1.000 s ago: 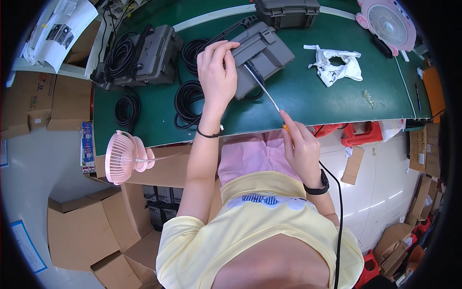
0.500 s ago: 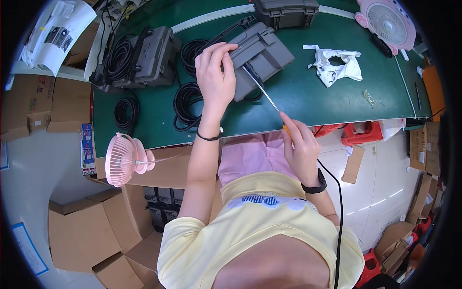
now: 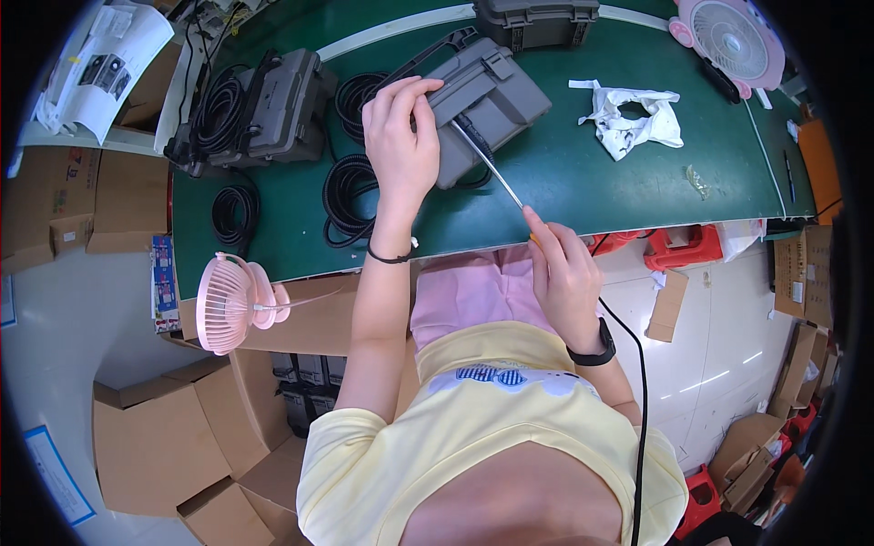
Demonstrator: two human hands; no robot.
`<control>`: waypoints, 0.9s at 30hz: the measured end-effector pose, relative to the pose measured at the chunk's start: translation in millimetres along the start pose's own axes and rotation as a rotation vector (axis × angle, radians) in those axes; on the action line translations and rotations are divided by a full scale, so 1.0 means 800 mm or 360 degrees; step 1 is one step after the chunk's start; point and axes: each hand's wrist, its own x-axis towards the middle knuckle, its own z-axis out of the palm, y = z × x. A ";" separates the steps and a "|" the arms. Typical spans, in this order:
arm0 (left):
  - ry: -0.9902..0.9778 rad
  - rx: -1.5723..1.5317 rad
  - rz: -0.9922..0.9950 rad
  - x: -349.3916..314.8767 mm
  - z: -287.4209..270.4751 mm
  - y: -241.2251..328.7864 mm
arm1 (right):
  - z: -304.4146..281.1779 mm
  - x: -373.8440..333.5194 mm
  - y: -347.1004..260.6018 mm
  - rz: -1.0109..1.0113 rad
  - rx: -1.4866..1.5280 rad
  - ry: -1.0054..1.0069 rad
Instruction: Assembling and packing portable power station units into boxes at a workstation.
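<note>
A grey plastic case (image 3: 510,100) lies tilted on the green table, its carry handle toward the far left. My left hand (image 3: 401,136) is at its left side, fingers bent over the edge and holding it. A black cable fitting (image 3: 474,134) sticks out of the case's near face. My right hand (image 3: 564,270) is closed round the handle of a screwdriver (image 3: 503,182), with a bit of orange handle showing. The long metal shaft slants up and left beside the fitting to the case; its exact tip contact is hard to make out.
Coiled black cables (image 3: 349,196) lie left of the case. Further left stands another grey case (image 3: 289,105) with cable; a third case (image 3: 537,23) is at the back. A white crumpled bag (image 3: 651,136) and pink fan (image 3: 733,41) sit rightward. A small pink fan (image 3: 226,300) juts from the near edge.
The whole view has shifted slightly. Both hands, the screwdriver and the case keep nearly the same positions relative to each other.
</note>
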 end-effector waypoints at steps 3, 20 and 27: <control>0.0011 0.0008 0.0008 0.000 0.000 0.000 | -0.001 0.004 0.000 -0.0001 0.0086 -0.0017; 0.0080 -0.0007 0.0119 -0.010 -0.007 0.010 | -0.012 -0.001 0.027 0.0552 0.1021 -0.0538; 0.0150 0.0113 0.0207 -0.017 0.002 0.029 | -0.016 -0.010 0.048 0.0526 0.1041 -0.0646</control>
